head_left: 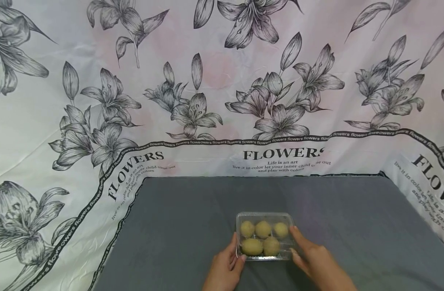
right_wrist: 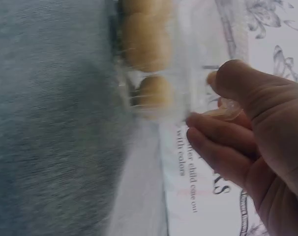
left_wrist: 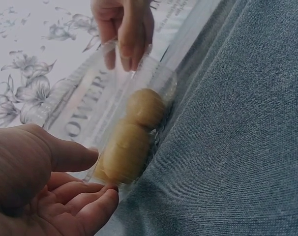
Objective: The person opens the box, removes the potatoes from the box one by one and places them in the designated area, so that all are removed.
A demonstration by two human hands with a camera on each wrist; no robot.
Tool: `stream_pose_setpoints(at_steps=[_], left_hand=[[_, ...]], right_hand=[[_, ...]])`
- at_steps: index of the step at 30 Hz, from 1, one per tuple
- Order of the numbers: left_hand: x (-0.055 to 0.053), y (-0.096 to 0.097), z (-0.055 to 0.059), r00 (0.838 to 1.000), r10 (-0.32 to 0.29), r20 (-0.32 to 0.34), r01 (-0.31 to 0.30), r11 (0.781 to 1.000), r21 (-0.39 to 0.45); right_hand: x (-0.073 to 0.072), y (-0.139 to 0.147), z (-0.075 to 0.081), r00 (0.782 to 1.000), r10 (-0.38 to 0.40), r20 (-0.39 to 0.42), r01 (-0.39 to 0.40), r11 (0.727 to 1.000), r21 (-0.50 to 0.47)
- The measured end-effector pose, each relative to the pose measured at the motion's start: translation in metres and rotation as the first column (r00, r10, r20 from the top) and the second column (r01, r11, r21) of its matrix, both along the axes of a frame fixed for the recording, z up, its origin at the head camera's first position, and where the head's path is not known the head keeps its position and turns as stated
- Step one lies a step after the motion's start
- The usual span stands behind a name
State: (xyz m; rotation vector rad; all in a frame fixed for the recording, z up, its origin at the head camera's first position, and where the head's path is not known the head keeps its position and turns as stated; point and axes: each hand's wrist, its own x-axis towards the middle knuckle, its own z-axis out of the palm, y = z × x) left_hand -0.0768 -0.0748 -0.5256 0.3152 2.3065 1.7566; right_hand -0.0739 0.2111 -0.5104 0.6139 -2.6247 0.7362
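Note:
A clear plastic box (head_left: 265, 215) stands near the front of the grey surface, with several yellow-brown, roundish fruits (head_left: 263, 229) inside. My left hand (head_left: 224, 266) holds its left side near the front corner, thumb (left_wrist: 82, 156) on one side and fingers below. At the right side, my right hand (head_left: 318, 258) grips the edge, and a bit of clear plastic (right_wrist: 228, 110) shows between its thumb and fingers in the right wrist view. The fruits lie in two rows. Whether the lid is fastened, I cannot tell.
A grey cloth (head_left: 178, 226) covers the surface. Behind it and at both sides hangs a white and pink sheet (head_left: 214, 101) printed with lilies and lettering. A dark printed band (head_left: 207, 142) runs along the sheet above the surface's back edge.

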Motion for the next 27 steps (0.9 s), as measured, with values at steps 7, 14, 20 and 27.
stream_pose_setpoints(at_steps=[7, 14, 20, 27], left_hand=[[0.000, -0.001, -0.001, 1.000, -0.011, -0.012, 0.011, 1.000, -0.001], [-0.001, 0.001, -0.002, 1.000, -0.002, -0.003, 0.002, 1.000, 0.026], [-0.001, 0.000, -0.005, 0.999, -0.014, -0.039, 0.016, 0.999, 0.039], [-0.003, 0.000, -0.005, 1.000, -0.014, 0.006, 0.014, 0.999, 0.031]], right_hand=[[0.000, -0.002, 0.021, 0.978, -0.050, 0.204, 0.050, 0.999, 0.003], [-0.004, -0.003, 0.036, 0.960, -0.090, 0.265, 0.079, 0.996, 0.052], [-0.007, -0.002, 0.040, 0.966, -0.102, 0.239, 0.096, 0.995, 0.033], [-0.012, -0.001, 0.042, 0.989, -0.115, 0.089, 0.116, 0.993, -0.002]])
